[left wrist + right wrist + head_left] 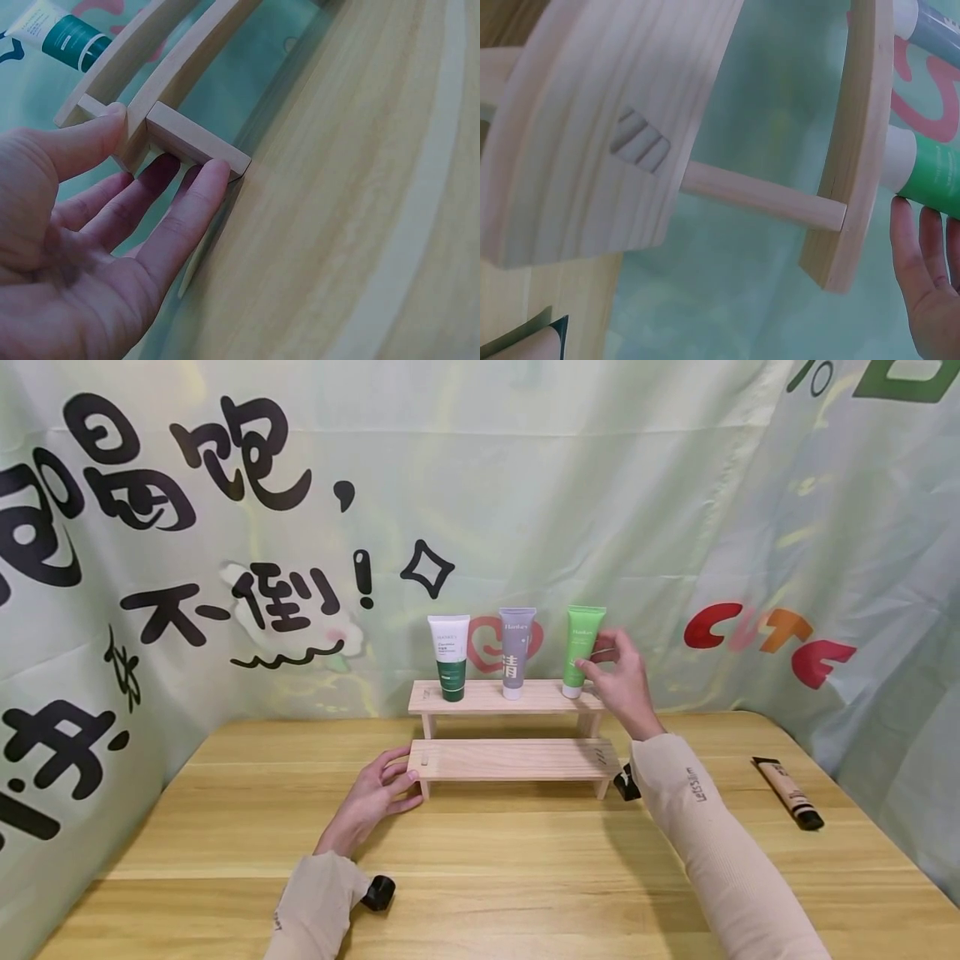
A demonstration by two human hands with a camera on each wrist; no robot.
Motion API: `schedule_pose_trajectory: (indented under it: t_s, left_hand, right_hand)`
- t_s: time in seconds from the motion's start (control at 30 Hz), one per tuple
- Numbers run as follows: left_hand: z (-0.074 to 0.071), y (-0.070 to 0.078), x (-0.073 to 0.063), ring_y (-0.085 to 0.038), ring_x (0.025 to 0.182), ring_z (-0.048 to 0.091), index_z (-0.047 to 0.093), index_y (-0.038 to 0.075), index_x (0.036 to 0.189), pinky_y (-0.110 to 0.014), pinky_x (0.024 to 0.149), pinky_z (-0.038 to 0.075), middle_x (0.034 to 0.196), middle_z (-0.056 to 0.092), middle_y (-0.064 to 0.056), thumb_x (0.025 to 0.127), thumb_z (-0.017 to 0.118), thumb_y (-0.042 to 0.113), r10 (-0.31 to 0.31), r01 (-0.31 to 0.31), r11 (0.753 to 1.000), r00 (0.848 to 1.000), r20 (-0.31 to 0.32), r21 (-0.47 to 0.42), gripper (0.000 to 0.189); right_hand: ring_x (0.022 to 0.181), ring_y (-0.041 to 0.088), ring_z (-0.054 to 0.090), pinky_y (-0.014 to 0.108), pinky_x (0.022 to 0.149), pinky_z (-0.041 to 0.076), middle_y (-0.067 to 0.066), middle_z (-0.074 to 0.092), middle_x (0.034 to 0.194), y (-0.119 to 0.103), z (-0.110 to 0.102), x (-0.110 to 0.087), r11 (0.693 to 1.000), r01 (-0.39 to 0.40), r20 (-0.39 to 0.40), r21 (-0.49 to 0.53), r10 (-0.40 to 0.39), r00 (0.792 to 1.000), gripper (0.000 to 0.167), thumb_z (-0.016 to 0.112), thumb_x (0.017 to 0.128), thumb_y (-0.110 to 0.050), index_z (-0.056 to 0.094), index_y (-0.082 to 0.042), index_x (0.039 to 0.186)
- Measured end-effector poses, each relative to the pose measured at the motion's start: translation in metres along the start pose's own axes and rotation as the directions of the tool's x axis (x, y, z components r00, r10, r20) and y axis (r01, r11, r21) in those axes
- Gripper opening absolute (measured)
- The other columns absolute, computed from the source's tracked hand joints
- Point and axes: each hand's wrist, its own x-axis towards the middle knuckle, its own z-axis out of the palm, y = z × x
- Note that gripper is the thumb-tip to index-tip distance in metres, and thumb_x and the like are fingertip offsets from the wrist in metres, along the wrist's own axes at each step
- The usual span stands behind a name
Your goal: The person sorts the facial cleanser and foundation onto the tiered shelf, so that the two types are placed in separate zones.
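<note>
A two-tier wooden stand (514, 760) sits on the table. On its upper tier three squeeze tubes stand on their caps: a white and dark-green tube (451, 656), a purple-grey tube (516, 652) and a light-green tube (581, 652). My right hand (621, 681) pinches the light-green tube from the right, thumb at its front; the right wrist view shows fingers (904, 240) beside its white cap. My left hand (97, 240) holds the stand's left end, thumb on the lower plank's end and fingertips at the leg. Part of those fingers is hidden behind the wood.
A beige tube with a black cap (789, 793) lies on the table (487, 893) at the right. A printed fabric backdrop (585, 485) hangs right behind the table. Black wrist cameras (378, 893) are strapped at both sleeves.
</note>
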Motion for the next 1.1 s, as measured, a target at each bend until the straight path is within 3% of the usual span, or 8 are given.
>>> schedule_pose_trajectory:
  t_s: [0.27,0.43,0.63,0.87,1.1]
  left_hand:
    - [0.001,0.000,-0.002,-0.035,0.113,0.061,0.036,-0.002,0.152,-0.044,0.090,0.059,0.140,0.049,-0.030,0.105,0.050,-0.003,0.002,-0.002,1.000,1.000,0.005,0.003,0.049]
    - [0.000,0.001,-0.002,-0.034,0.116,0.059,0.034,-0.003,0.152,-0.043,0.092,0.058,0.142,0.047,-0.031,0.105,0.050,-0.002,0.000,0.000,1.000,1.000,0.012,-0.001,0.049]
    - [0.000,0.001,-0.002,-0.030,0.115,0.059,0.034,-0.003,0.152,-0.042,0.092,0.058,0.140,0.049,-0.030,0.105,0.050,-0.002,-0.003,0.003,1.000,1.000,0.015,-0.009,0.049]
    - [0.000,0.001,-0.001,-0.028,0.111,0.060,0.036,-0.002,0.152,-0.041,0.091,0.059,0.139,0.050,-0.029,0.105,0.051,-0.003,-0.011,0.011,1.000,1.000,0.002,-0.013,0.049]
    - [-0.001,0.003,-0.004,-0.035,0.119,0.057,0.034,-0.003,0.152,-0.044,0.093,0.057,0.143,0.046,-0.031,0.106,0.049,-0.002,0.000,0.000,1.000,1.000,0.020,-0.001,0.048]
  right_hand:
    - [0.109,0.035,0.056,0.023,0.087,0.049,0.027,0.058,0.119,0.003,-0.013,-0.005,0.999,0.007,0.024,0.040,-0.008,1.000,0.047,0.070,0.092,0.004,0.049,0.009,0.133]
    - [0.100,0.019,0.057,0.014,0.077,0.054,0.029,0.056,0.118,0.008,-0.029,-0.009,0.999,-0.009,0.027,0.045,0.007,1.000,0.047,0.068,0.092,0.007,0.046,0.013,0.134]
    - [0.086,0.006,0.056,0.017,0.069,0.059,0.022,0.056,0.109,0.018,-0.052,-0.016,0.996,-0.083,0.067,0.016,0.082,0.994,0.046,0.065,0.093,0.010,0.044,0.016,0.133]
    - [0.083,0.003,0.057,0.022,0.070,0.061,0.025,0.052,0.114,0.028,-0.074,-0.026,0.983,-0.181,0.152,-0.033,0.184,0.971,0.047,0.062,0.098,0.004,0.039,0.017,0.137]
    - [0.084,0.001,0.057,0.028,0.072,0.062,0.032,0.050,0.122,0.044,-0.090,-0.035,0.967,-0.227,0.242,-0.119,0.250,0.937,0.049,0.059,0.101,-0.003,0.037,0.016,0.140]
